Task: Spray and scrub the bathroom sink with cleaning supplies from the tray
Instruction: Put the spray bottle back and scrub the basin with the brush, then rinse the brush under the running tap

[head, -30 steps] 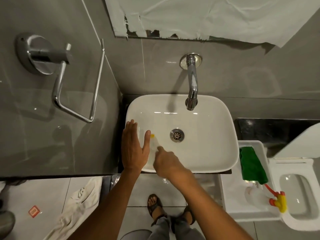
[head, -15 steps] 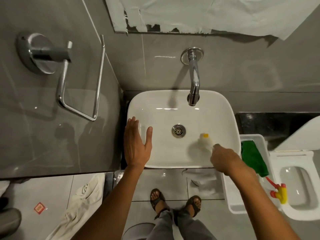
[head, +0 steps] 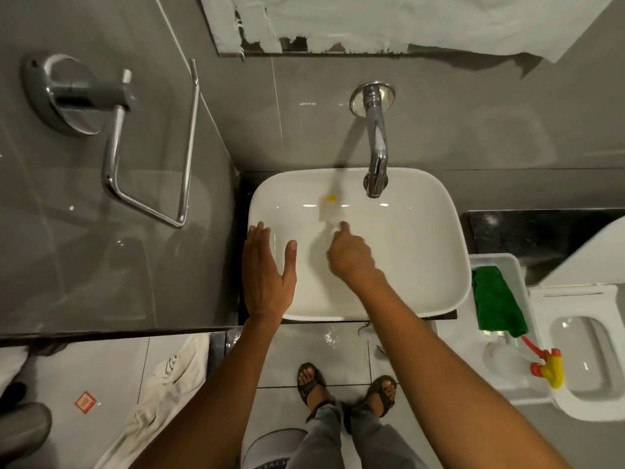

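Observation:
The white sink [head: 439, 211] sits under a chrome tap [head: 376, 147]. My right hand [head: 351, 257] is inside the basin, shut on a blurred white scrubber with a yellow tip [head: 329, 208] that touches the basin's back wall just left of the spout. My left hand [head: 267, 275] lies flat on the sink's left rim, fingers apart, holding nothing. The drain is hidden behind my right hand. To the right, the white tray [head: 507, 260] holds a green cloth [head: 495, 302] and a clear spray bottle [head: 504, 358] with a red and yellow trigger.
A toilet [head: 585, 336] stands right of the tray. A chrome towel ring [head: 148, 147] juts from the left wall. A white cloth [head: 169, 377] lies on the tiled floor at lower left, and my sandalled feet [head: 345, 384] stand before the sink.
My right hand swept the scrubber from the basin's front left to its front right, then up to the back wall by the spout. My left hand stayed on the rim.

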